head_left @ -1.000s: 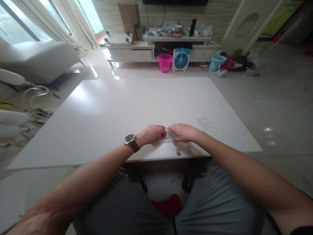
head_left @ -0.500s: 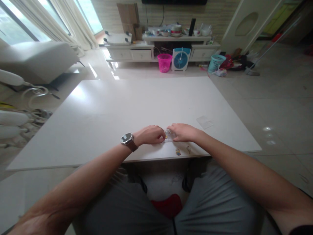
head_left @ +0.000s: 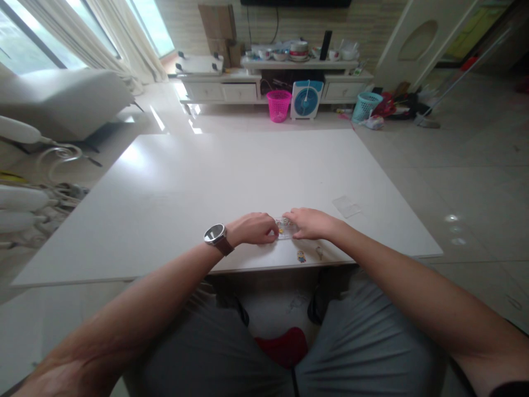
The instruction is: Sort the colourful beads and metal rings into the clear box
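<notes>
Case (head_left: 285,231), edge sideways, long axis unclr., R hand (head_left: 312,223) spread, gripping, L hand (head_left: 255,227) curled, hold unclr.

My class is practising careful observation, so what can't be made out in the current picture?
All in the head view:
- Whether the left hand grips anything: its own back and knuckles hide this.
- The clear piece's full outline: partly covered by the right hand.
- The watch's reading: too small and blurred.
- The small pale item near the table edge: too small to identify.
- The dark panel: cut off by the top edge.
</notes>
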### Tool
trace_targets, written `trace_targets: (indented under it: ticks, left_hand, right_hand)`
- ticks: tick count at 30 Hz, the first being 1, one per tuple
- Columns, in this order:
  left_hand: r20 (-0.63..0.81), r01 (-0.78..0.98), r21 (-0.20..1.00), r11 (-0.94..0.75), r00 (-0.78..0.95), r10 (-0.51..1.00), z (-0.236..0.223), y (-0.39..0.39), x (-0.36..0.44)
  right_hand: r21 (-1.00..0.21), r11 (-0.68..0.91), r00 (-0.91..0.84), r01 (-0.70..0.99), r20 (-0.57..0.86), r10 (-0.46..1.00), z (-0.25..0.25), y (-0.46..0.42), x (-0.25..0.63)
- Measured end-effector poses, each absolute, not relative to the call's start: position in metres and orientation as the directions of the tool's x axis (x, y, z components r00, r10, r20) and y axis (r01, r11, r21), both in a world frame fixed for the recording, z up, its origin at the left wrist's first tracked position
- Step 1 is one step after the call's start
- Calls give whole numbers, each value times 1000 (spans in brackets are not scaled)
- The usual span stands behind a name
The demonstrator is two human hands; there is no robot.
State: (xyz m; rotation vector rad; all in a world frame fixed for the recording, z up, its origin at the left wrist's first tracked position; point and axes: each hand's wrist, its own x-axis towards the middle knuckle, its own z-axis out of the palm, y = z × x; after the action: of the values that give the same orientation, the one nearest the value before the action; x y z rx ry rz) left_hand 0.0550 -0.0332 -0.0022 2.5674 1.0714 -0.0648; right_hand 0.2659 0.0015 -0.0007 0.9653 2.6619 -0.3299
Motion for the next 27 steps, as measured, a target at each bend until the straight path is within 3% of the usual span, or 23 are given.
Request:
trace_targets:
  ticks: [8, 15, 27]
  left_hand:
    - [-185, 721, 269, -639, 690, 700, -5, -33, 55]
    - [-167, 710, 335, -619, 692, 702, 6, -26, 47]
    - [-151, 780, 291, -554, 609, 778, -9, -16, 29]
  right_hand:
    - [-111, 748, -731, 654, -348, 587, -1, 1, 265]
    - [-109, 747, -729, 655, -348, 589, -2, 0, 265]
    - [-103, 751, -733, 653, -337, 591, -8, 1, 269]
